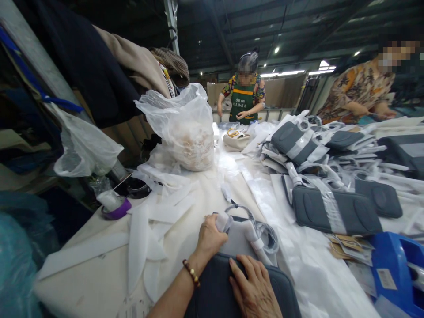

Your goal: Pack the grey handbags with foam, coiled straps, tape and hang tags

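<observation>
At the table's near edge lies a dark grey bag (212, 287) with a padded, smooth face. My right hand (255, 285) rests flat on it, fingers stretched out. Beyond the bag's top edge, my left hand (212, 236) closes round a foam-wrapped piece of handle (224, 222), with a beaded bracelet on that wrist. A thin grey looped strap (247, 210) arches up beside it. To the right sits a plastic-wrapped coil (267, 237) next to a white foam-wrapped strip (253, 234). My left fingertips are partly hidden.
White foam strips (137, 247) lie on the table's left. A filled clear plastic bag (194, 141) stands behind, near a purple tape roll (116, 209). Wrapped grey bags (336, 210) pile up on the right, with a blue bin (391, 269) nearer. Two people work across the table.
</observation>
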A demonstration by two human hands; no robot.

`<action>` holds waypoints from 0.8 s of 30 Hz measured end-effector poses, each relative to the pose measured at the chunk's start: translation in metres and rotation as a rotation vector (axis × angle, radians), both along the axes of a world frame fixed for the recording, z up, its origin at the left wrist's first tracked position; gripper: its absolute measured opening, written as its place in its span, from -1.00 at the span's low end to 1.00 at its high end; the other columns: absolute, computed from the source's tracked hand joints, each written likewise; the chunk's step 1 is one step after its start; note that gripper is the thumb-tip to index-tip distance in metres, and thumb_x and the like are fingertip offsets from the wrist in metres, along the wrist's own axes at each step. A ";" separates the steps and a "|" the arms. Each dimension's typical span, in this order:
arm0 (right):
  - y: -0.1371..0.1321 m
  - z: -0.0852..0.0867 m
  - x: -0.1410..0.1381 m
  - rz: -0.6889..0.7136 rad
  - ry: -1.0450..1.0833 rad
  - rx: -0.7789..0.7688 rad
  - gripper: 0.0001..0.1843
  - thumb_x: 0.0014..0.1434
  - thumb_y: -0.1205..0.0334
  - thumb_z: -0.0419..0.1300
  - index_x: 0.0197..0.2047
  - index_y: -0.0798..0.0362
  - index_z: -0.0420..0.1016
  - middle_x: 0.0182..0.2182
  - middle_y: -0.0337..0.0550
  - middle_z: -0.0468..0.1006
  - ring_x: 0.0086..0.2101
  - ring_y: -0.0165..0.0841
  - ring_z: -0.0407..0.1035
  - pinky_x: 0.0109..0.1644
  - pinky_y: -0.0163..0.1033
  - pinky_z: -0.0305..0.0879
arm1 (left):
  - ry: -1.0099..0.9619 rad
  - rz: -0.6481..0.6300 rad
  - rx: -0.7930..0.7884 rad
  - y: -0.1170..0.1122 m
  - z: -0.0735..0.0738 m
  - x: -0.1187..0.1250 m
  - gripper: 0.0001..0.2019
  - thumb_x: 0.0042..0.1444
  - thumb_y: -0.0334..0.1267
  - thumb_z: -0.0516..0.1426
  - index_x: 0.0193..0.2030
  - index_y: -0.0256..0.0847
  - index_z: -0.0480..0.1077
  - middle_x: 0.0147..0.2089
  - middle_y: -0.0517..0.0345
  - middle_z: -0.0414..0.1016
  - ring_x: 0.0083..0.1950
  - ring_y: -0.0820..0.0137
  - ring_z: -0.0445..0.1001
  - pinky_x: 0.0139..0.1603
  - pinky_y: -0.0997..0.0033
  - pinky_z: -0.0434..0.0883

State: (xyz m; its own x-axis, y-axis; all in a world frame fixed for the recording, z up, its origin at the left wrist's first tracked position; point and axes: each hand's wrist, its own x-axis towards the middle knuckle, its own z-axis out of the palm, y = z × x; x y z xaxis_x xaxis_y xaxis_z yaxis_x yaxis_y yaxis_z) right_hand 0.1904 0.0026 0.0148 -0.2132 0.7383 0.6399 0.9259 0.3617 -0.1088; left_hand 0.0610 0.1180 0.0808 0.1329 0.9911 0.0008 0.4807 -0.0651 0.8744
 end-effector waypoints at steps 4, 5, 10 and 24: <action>0.000 0.006 -0.006 -0.023 0.048 -0.017 -0.69 0.30 0.19 -0.06 -0.05 -0.04 0.46 -0.17 -0.10 0.53 -0.16 -0.23 0.41 -0.07 -0.12 0.30 | -0.187 -0.222 -0.273 0.023 0.003 -0.013 -0.81 -0.36 -0.40 0.04 -0.48 -0.29 0.33 -0.54 0.18 0.33 -0.49 0.38 0.36 -0.44 0.38 0.36; 0.000 0.006 -0.007 -0.027 0.056 -0.025 -0.69 0.30 0.19 -0.07 -0.05 -0.04 0.46 -0.17 -0.10 0.53 -0.16 -0.23 0.41 -0.07 -0.11 0.30 | -0.222 -0.278 -0.330 0.028 0.002 -0.015 -0.81 -0.36 -0.38 0.04 -0.49 -0.31 0.35 -0.53 0.14 0.36 -0.51 0.39 0.36 -0.47 0.38 0.36; 0.000 0.006 -0.008 -0.038 0.084 -0.015 -0.68 0.31 0.18 -0.09 -0.06 -0.03 0.46 -0.18 -0.10 0.52 -0.18 -0.23 0.40 -0.08 -0.10 0.30 | -0.234 -0.312 -0.412 0.039 -0.004 -0.016 -0.81 -0.27 -0.31 0.07 -0.50 -0.39 0.38 -0.51 -0.03 0.43 -0.51 0.31 0.42 -0.42 0.23 0.42; 0.000 0.008 -0.006 -0.024 0.053 -0.027 -0.72 0.30 0.22 -0.04 -0.07 -0.01 0.46 -0.17 -0.10 0.50 -0.16 -0.26 0.35 -0.05 -0.15 0.22 | 0.969 -0.018 0.568 -0.015 -0.029 0.004 -0.42 0.18 -0.17 0.08 0.29 -0.32 0.06 0.30 -0.48 0.06 0.27 -0.06 0.17 0.11 -0.05 0.28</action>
State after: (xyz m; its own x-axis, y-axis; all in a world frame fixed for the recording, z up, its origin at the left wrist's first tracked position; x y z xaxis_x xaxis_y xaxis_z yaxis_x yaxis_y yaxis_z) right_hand 0.1840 0.0023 0.0226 -0.1618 0.7602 0.6293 0.9270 0.3357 -0.1672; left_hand 0.0645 0.1035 0.0514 0.3371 0.8776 0.3408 0.9366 -0.3493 -0.0269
